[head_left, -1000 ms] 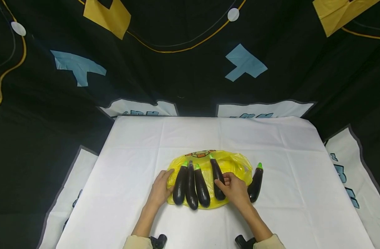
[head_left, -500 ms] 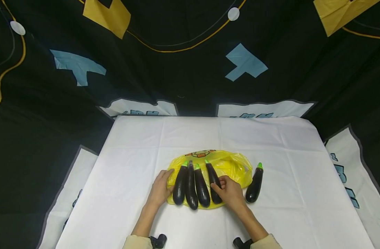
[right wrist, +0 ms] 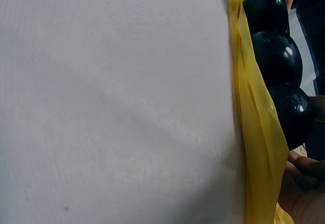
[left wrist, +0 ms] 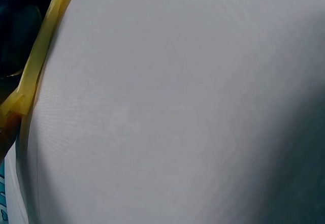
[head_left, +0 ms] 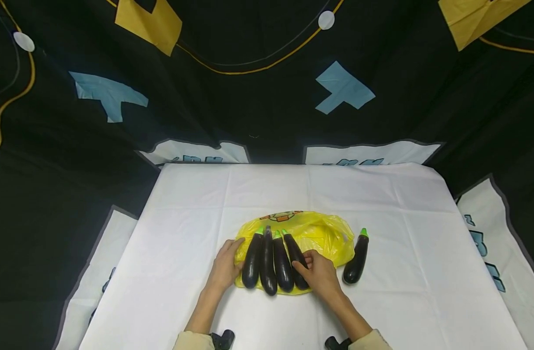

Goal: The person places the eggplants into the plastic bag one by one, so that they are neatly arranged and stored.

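Note:
Several dark eggplants lie side by side on a yellow plastic bag (head_left: 317,226) in the head view, green or dark stem ends pointing away. My right hand (head_left: 321,276) pinches the rightmost eggplant (head_left: 294,249) of this row, thumb on top and fingers along its right side. At the row's other end my left hand (head_left: 224,265) rests at the bag's left edge, its thumb beside the leftmost eggplant (head_left: 251,266). In the right wrist view the rounded ends of the eggplants (right wrist: 278,56) press together above the bag's edge (right wrist: 261,142).
Another eggplant (head_left: 356,260) lies by itself on the white tablecloth (head_left: 406,272), right of the bag. A black curtain (head_left: 258,112) with blue and yellow shapes hangs behind the table. Black wrist devices (head_left: 223,339) show at both cuffs.
My right hand has slid its eggplant leftward across the bag, up against the row. The left hand has stayed in place. The lone eggplant at the right has shifted slightly left.

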Demonstrator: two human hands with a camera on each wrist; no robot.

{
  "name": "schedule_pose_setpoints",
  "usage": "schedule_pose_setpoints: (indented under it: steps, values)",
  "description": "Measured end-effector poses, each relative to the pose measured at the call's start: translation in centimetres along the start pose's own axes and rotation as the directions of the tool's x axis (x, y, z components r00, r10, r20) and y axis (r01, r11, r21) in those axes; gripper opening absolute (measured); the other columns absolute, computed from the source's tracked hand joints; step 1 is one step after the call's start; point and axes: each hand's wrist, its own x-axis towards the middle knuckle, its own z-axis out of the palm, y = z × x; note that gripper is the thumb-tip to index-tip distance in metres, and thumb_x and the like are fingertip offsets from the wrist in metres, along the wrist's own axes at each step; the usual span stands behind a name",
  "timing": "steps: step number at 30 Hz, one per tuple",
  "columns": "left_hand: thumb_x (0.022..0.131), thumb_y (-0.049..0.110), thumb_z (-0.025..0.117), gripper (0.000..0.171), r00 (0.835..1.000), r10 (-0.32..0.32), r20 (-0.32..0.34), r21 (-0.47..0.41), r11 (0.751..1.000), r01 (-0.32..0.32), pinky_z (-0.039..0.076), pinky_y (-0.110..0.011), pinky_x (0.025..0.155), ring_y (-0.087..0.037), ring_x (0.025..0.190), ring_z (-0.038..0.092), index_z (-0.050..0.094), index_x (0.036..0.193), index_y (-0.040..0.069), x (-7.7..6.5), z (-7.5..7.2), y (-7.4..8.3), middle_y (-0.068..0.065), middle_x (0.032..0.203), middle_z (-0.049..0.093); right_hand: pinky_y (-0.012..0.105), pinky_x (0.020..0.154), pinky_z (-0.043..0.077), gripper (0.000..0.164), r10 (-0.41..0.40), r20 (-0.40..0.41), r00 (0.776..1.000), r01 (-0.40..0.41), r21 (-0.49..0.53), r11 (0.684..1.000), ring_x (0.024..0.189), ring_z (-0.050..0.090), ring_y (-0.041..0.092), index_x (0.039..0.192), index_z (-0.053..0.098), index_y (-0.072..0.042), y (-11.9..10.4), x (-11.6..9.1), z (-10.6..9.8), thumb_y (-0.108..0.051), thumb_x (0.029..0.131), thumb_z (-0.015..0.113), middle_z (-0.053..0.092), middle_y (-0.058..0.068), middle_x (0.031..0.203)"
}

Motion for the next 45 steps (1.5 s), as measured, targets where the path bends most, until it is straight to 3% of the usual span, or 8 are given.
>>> schedule_pose_setpoints:
  steps: [15,34,45]
  values:
    - [0.074,0.0,0.077,0.068,1.0,-0.014,0.016,0.005,1.0,0.014,0.042,-0.04,0.102,-0.026,0.115,0.052,0.05,0.136,0.008,-0.01,0.02,-0.03,-0.005,0.119,0.052,0.028,0.064,0.051,0.038,-0.024,-0.013,1.0,0.024,-0.021,0.999,0.073,0.058,0.01,0.102,0.064,-0.004,0.0,-0.01,0.5,-0.035,0.082,0.073,0.064,0.0,0.084]
    - [0.075,0.0,0.076,0.066,1.0,0.026,0.014,0.01,1.0,-0.026,0.044,-0.04,0.1,-0.025,0.111,0.053,0.05,0.136,0.006,-0.21,-0.31,0.0,-0.007,0.119,0.052,0.029,0.063,0.051,0.037,-0.042,-0.024,0.999,0.04,-0.048,0.998,0.071,0.058,0.011,0.099,0.064,-0.004,-0.15,-0.01,0.52,-0.035,0.081,0.074,0.064,0.0,0.082]
    - [0.077,0.004,0.076,0.066,1.0,0.014,0.012,0.019,1.0,-0.014,0.043,-0.039,0.1,-0.025,0.114,0.052,0.049,0.136,0.007,-0.29,-0.16,-0.06,-0.006,0.121,0.051,0.035,0.071,0.053,0.045,-0.029,-0.044,0.999,0.027,-0.04,0.999,0.073,0.057,0.009,0.102,0.064,-0.001,-0.16,0.03,-0.22,-0.04,0.081,0.073,0.063,-0.001,0.083]
